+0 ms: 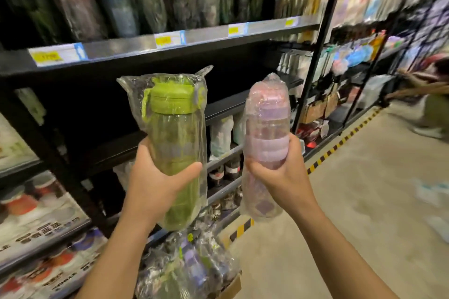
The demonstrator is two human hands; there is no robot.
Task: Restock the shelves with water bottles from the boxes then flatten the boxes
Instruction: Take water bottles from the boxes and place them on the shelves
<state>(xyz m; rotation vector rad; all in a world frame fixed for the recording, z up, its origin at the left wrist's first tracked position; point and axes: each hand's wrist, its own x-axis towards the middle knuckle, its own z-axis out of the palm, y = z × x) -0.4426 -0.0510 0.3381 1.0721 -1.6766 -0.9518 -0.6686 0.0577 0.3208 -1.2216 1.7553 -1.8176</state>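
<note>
Head view: black shelves (150, 42) with yellow price tags rise ahead, the middle bay dark. Low down, a cardboard box (230, 287) holds more plastic-wrapped bottles (192, 262). The left hand (155, 182) grips a green bottle (177, 128), upright in its clear bag; the right hand (279, 172) grips a pink bottle (266, 133) just beside it, before the shelves.

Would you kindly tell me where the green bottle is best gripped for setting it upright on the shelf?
Around the straight middle of the green bottle, from the near side, as the left hand holds it. The body is an even cylinder, upright. The lid is wider with a loop, and the loose wrap bunches there, so a grip there would likely slip.
</note>
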